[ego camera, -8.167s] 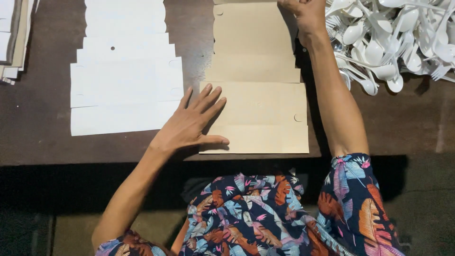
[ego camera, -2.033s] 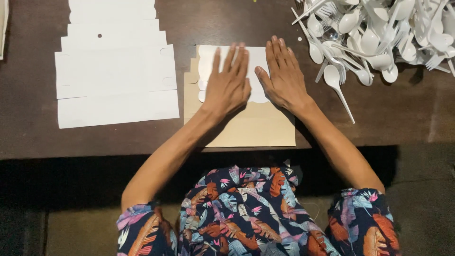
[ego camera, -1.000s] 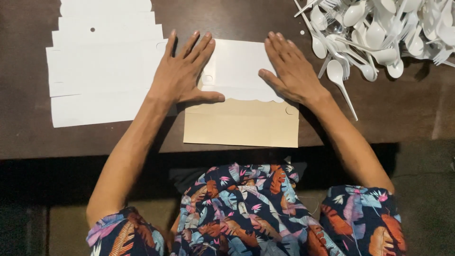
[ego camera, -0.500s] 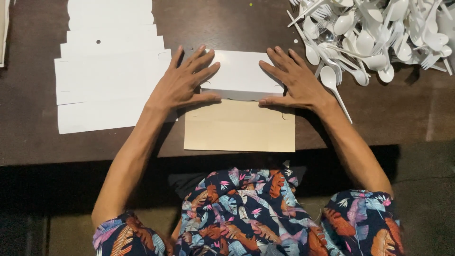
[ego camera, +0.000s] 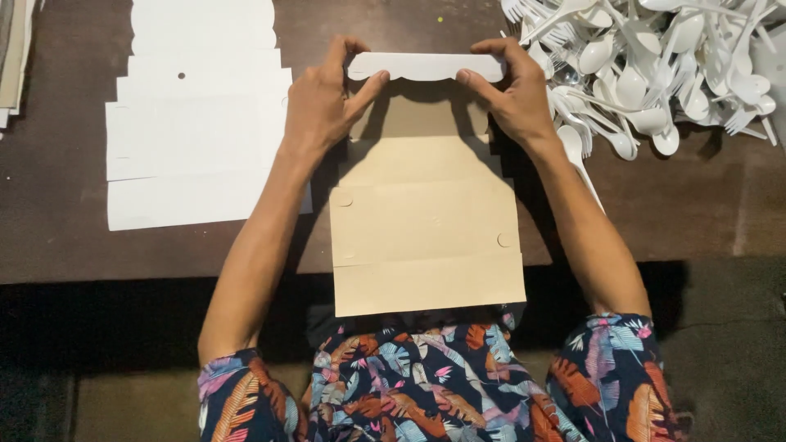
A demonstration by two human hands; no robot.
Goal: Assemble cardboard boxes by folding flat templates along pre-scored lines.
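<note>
Folding is under way on the brown card blank, which lies flat on the dark tabletop in front of the person, its near edge hanging over the tabletop's rim. Both hands grip its far flap — white on the turned-up face, with a scalloped edge. The left hand pinches the flap's left end between thumb and fingers, and the right hand pinches the right end the same way. Judging from this, only the top flap is being turned; the lower panels lie flat with their creases unfolded, so most of the shaping remains. To the left sits a stack of white blanks, untouched — and to the right a heap of white plastic spoons and forks.
</note>
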